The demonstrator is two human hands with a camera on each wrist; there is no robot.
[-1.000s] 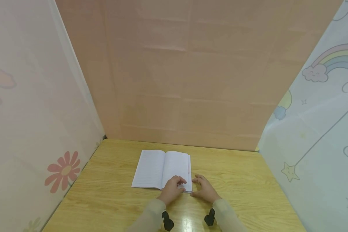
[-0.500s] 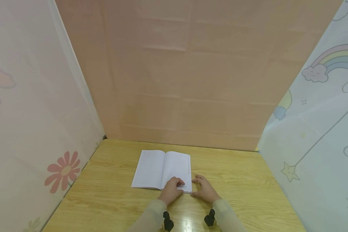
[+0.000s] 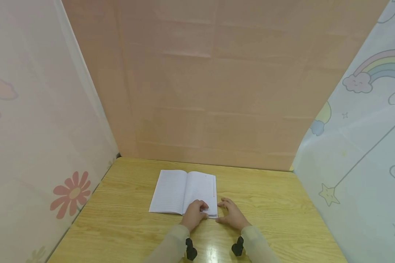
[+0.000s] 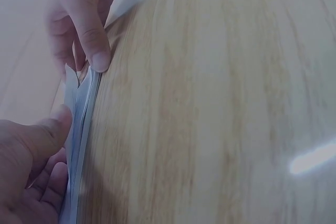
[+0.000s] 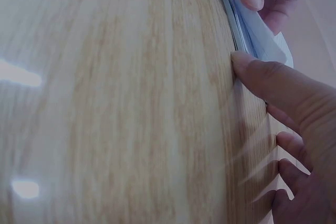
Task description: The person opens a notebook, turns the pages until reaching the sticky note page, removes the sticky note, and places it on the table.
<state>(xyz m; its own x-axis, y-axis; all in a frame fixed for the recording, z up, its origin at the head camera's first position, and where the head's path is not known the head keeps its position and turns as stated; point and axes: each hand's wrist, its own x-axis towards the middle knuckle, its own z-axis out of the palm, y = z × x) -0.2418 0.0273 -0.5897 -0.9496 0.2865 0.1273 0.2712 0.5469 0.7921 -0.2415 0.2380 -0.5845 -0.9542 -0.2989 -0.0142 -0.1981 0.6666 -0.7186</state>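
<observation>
Since a second ago we see almost nothing shifted: only our left hand [image 3: 193,215] has drawn its fingers slightly closer in on the page corner. We work at a pale wooden table [image 3: 125,223] closed in by three hanging sheets. On the left a sheet [image 3: 36,146] shows a red flower, behind the table hangs a plain peach sheet [image 3: 214,84], and on the right a sheet [image 3: 365,128] carries a rainbow, clouds and a star. An open notebook [image 3: 176,190] lies flat on the table, left of centre. Our left hand, fingers curled, pinches the near right corner of its pages, lifting them a little. Just beside it our right hand [image 3: 232,215] rests on the wood, fingers loosely spread, with its thumb tip against the notebook's edge, gripping nothing. Two black wrist mounts [image 3: 191,252] sit at our cuffs.
</observation>
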